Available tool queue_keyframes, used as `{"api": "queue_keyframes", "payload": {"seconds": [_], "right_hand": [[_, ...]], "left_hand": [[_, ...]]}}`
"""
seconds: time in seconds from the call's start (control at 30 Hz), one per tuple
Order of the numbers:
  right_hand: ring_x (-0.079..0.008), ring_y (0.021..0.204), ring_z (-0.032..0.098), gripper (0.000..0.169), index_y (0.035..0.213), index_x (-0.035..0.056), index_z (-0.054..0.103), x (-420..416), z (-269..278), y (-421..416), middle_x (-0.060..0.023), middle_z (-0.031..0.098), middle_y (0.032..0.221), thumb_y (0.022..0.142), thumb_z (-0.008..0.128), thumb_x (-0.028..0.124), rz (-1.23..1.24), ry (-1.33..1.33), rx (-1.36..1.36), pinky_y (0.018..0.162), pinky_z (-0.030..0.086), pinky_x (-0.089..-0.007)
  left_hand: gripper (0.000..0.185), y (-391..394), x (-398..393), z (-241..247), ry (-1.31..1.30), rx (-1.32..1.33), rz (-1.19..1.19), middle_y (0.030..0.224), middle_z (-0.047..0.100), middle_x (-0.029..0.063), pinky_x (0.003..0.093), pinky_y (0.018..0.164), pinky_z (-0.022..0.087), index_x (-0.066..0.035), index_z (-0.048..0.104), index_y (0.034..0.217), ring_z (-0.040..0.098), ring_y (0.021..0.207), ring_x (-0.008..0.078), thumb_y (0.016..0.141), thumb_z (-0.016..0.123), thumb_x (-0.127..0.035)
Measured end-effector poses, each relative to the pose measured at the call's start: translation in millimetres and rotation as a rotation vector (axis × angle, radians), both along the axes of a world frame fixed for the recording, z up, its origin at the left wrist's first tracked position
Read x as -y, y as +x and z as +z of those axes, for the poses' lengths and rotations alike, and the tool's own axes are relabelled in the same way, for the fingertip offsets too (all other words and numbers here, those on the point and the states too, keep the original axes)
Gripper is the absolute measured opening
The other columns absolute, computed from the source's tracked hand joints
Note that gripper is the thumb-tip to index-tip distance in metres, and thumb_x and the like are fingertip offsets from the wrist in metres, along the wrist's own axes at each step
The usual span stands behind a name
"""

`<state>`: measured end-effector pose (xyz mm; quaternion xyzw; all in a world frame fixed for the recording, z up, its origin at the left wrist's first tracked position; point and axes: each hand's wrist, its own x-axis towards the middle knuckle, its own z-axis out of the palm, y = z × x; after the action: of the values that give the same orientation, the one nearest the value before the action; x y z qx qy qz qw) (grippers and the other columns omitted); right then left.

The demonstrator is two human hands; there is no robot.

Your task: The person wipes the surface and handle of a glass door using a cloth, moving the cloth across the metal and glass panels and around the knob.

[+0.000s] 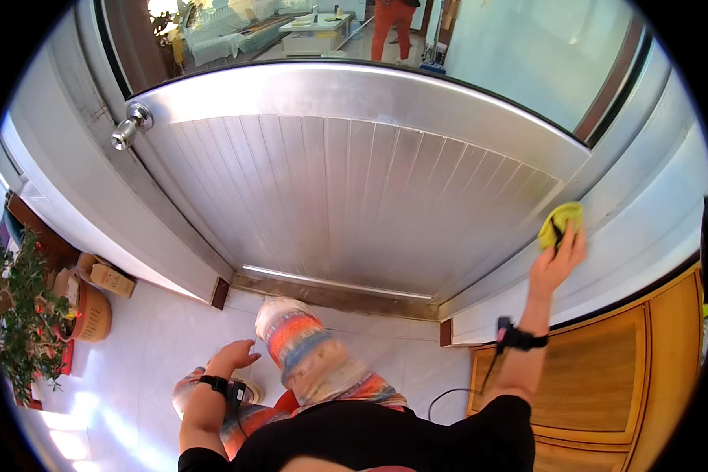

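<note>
My right hand [560,256] is stretched out to the right, its fingers pressed on a folded yellow-green cloth [569,213] with a dark strip on it. The cloth lies against the pale frame [602,206] at the right side of a silvery metal door [354,194]. Lower left, my left hand [233,356] hangs beside my bent knee in patterned trousers [307,348]. Nothing shows in it, and its thumb stands apart from the fingers. The door has a grooved lower panel, a round knob [131,127] at the left and a glass pane [507,53] above.
A wooden cabinet [584,377] stands close at my right. On the left are a leafy potted plant [20,307], a tan pot [91,312] and a cardboard box [112,278] on the tiled floor [147,330]. Through the glass, a person in orange trousers [392,26] stands near a white table [312,41].
</note>
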<state>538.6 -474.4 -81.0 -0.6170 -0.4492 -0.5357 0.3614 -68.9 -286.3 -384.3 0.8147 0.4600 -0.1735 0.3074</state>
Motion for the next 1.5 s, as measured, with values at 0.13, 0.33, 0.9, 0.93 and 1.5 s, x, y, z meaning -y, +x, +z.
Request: {"api": "queue_keyframes", "payload": {"seconds": [0.13,0.33,0.9,0.93,1.5], "right_hand": [[-0.036,0.131,0.038,0.059,0.134,0.0113,0.051,-15,86,8,-0.0165,0.04,0.143,0.077,0.058,0.001,-0.157,-0.308,0.274,0.108,0.028,-0.0501],[-0.0331,0.135,0.034,0.067,0.135,0.0178,0.05,-42,97,11,-0.0107,0.037,0.147,0.071,0.064,0.0,-0.134,-0.41,0.313,0.11,0.026,-0.0523],[-0.0226,0.129,0.044,0.055,0.128,0.0267,0.058,-218,132,-218,-0.0005,0.049,0.14,0.077,0.06,0.005,0.131,-0.492,0.814,0.106,0.031,-0.0426],[-0.0224,0.13,0.044,0.056,0.129,0.026,0.057,-229,131,-234,-0.0005,0.048,0.141,0.077,0.059,0.005,0.151,-0.506,0.824,0.106,0.031,-0.0425],[-0.0238,0.124,0.047,0.05,0.124,0.0171,0.057,-383,128,-413,-0.0021,0.051,0.134,0.075,0.059,0.003,0.502,-0.344,0.916,0.099,0.035,-0.0409]], "left_hand": [[0.066,-12,-5,-24,-0.114,-0.188,-0.007,0.129,0.055,0.0209,0.0408,0.101,0.042,-0.001,0.05,0.132,0.052,0.12,0.0355,0.086,0.058,-0.048],[0.063,13,-15,-8,-0.142,0.069,0.029,0.128,0.056,0.022,0.0414,0.099,0.043,-0.002,0.051,0.131,0.053,0.119,0.0357,0.086,0.058,-0.047],[0.049,58,-21,15,-0.01,0.093,-0.248,0.103,0.067,0.0168,0.0448,0.079,0.051,-0.009,0.059,0.116,0.064,0.096,0.0343,0.084,0.058,-0.047],[0.048,58,-21,23,-0.005,0.093,-0.253,0.102,0.067,0.0164,0.045,0.078,0.051,-0.009,0.06,0.114,0.064,0.094,0.0342,0.084,0.058,-0.047],[0.039,54,-28,21,0.149,0.171,-0.227,0.092,0.068,0.0153,0.0455,0.072,0.052,-0.007,0.064,0.1,0.066,0.086,0.0345,0.082,0.063,-0.042]]}}
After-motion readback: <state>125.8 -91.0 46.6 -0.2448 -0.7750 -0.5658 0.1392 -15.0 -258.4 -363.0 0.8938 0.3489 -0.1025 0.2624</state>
